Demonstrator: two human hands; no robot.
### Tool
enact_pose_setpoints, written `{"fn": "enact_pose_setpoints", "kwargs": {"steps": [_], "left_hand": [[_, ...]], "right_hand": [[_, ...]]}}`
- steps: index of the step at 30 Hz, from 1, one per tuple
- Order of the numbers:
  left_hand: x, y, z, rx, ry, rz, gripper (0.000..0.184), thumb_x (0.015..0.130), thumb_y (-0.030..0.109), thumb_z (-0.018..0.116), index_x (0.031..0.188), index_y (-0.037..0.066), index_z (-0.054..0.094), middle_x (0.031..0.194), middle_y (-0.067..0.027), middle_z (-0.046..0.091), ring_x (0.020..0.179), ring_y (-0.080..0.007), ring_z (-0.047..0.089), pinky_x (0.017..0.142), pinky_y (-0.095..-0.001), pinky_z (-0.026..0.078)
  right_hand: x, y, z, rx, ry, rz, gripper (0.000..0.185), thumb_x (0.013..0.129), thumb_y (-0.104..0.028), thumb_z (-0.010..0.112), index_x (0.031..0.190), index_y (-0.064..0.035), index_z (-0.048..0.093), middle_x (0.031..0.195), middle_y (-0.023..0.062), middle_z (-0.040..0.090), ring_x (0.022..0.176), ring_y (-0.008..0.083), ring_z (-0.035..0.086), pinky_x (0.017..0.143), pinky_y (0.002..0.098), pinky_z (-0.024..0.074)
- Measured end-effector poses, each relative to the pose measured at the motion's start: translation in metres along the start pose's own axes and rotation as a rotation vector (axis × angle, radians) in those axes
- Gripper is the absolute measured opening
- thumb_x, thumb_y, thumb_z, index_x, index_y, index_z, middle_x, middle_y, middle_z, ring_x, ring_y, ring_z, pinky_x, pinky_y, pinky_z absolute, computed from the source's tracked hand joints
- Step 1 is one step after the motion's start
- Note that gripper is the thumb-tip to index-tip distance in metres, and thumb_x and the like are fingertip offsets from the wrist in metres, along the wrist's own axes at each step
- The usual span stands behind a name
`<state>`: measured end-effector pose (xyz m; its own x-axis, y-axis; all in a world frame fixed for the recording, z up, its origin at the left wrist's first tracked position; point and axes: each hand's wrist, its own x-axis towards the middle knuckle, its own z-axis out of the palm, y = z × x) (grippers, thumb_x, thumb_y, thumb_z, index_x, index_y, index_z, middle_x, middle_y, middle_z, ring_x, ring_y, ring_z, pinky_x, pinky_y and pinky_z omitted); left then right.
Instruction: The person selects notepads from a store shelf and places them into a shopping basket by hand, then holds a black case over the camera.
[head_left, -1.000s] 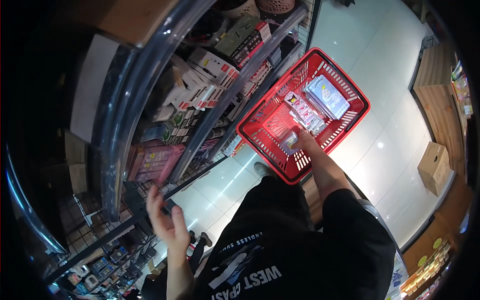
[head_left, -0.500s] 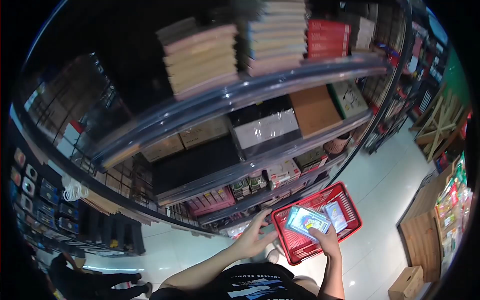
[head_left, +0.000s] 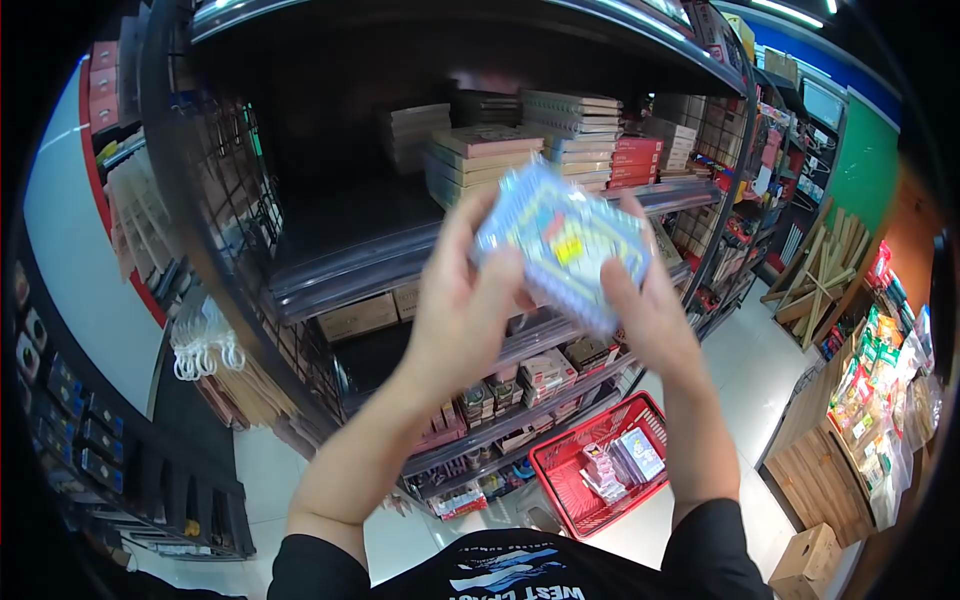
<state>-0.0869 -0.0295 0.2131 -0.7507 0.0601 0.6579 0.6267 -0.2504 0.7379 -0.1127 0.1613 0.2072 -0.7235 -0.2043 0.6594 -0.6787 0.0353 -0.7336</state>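
Note:
Both hands hold up a pack of light-blue notebooks (head_left: pixel 565 240) in shiny clear plastic, with a yellow patch on the cover. My left hand (head_left: pixel 465 300) grips its left side, thumb on the front. My right hand (head_left: pixel 650 305) clasps the right side, thumb also on the front. The pack is tilted and slightly blurred, in front of the shelf. Below it, a red shopping basket (head_left: pixel 558 478) on the floor contains plastic-wrapped packs (head_left: pixel 640 455).
A dark metal shelf (head_left: pixel 370 268) spans the front, with stacked notebooks (head_left: pixel 480 165) and red boxes (head_left: pixel 635 160) on it. White hangers (head_left: pixel 205 352) hang at left. At right stand a wooden counter (head_left: pixel 825 450) with bagged goods and a cardboard box (head_left: pixel 806 560) on the floor.
My right hand has raised a pack from over the basket to shelf height. My left hand has come up from the basket's edge and now grips it too. The view has tilted up.

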Motion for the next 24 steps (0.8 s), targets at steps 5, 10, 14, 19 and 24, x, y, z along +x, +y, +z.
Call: {"fn": "enact_pose_setpoints", "kwargs": {"steps": [5, 10, 14, 19, 24], "left_hand": [[0.088, 0.039, -0.028, 0.154, 0.113, 0.053, 0.04, 0.09, 0.016, 0.047, 0.124, -0.006, 0.044, 0.102, -0.0127, 0.06, 0.084, -0.0156, 0.06, 0.067, -0.0269, 0.049], [0.149, 0.041, -0.052, 0.275, 0.122, -0.057, 0.032, 0.088, 0.025, 0.049, 0.105, -0.002, 0.056, 0.087, -0.0092, 0.059, 0.071, -0.012, 0.052, 0.061, -0.0257, 0.042], [0.185, 0.023, -0.065, 0.445, 0.244, -0.142, 0.031, 0.085, 0.03, 0.051, 0.098, 0.003, 0.058, 0.083, -0.007, 0.058, 0.068, -0.0137, 0.048, 0.06, -0.0282, 0.037], [0.198, 0.002, -0.075, 0.577, 0.246, -0.218, 0.041, 0.085, 0.03, 0.051, 0.112, 0.001, 0.059, 0.101, -0.0127, 0.062, 0.091, -0.021, 0.055, 0.077, -0.0366, 0.04], [0.198, -0.012, -0.079, 0.641, 0.233, -0.198, 0.045, 0.088, 0.029, 0.051, 0.122, 0.001, 0.057, 0.12, -0.0185, 0.059, 0.114, -0.0267, 0.054, 0.094, -0.0402, 0.039]], "right_hand": [[0.079, -0.046, 0.002, -0.049, -0.015, 0.089, 0.093, 0.086, -0.042, 0.065, 0.145, 0.0063, 0.012, 0.094, 0.0188, 0.063, 0.07, 0.0162, 0.064, 0.063, 0.0253, 0.052], [0.128, -0.044, 0.012, -0.072, -0.107, 0.066, 0.084, 0.086, -0.04, 0.064, 0.142, 0.0082, 0.023, 0.098, 0.0204, 0.064, 0.077, 0.0167, 0.067, 0.068, 0.0257, 0.055], [0.148, -0.043, 0.02, -0.194, -0.124, 0.132, 0.062, 0.089, -0.044, 0.058, 0.125, 0.0048, 0.046, 0.093, 0.0144, 0.065, 0.079, 0.0136, 0.067, 0.071, 0.0233, 0.0519], [0.167, -0.037, 0.025, -0.31, -0.177, 0.27, 0.057, 0.09, -0.043, 0.056, 0.112, 0.0093, 0.05, 0.088, 0.0161, 0.067, 0.074, 0.0143, 0.068, 0.067, 0.0242, 0.0542], [0.177, -0.028, 0.023, -0.366, -0.236, 0.372, 0.063, 0.091, -0.048, 0.051, 0.111, 0.0108, 0.052, 0.088, 0.0172, 0.068, 0.07, 0.0158, 0.068, 0.058, 0.0216, 0.053]]}}
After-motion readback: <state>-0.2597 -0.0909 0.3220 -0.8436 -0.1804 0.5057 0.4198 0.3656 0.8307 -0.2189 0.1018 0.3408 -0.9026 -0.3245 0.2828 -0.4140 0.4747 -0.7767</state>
